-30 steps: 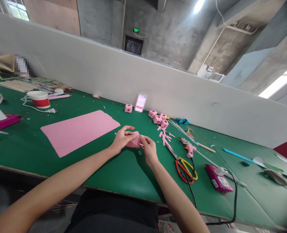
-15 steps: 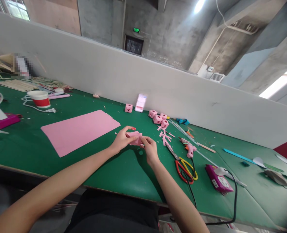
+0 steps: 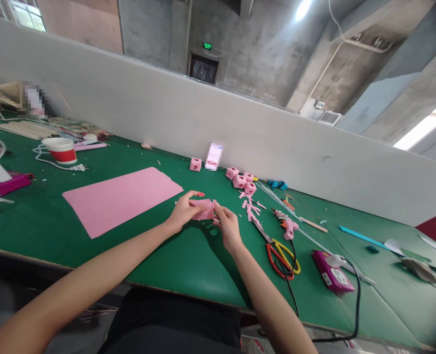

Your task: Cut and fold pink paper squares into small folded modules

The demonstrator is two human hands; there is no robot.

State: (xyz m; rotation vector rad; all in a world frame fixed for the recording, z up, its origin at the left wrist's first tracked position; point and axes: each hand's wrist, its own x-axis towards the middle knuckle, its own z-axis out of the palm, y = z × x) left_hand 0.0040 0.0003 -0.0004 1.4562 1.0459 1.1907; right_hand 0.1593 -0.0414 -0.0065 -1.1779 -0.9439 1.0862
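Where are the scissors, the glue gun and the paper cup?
Scissors (image 3: 278, 262): head view, on the red handle.
Glue gun (image 3: 289, 229): head view, on the pink body.
Paper cup (image 3: 63, 156): head view, on the red band.

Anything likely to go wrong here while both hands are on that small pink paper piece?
The small pink paper piece could crease or tear, since the fingers of both hands, left and right, pinch it close together. The scissors lie close to the right forearm, so a sideways swing might knock them. The glue gun's black cord loops near the table edge and might snag.
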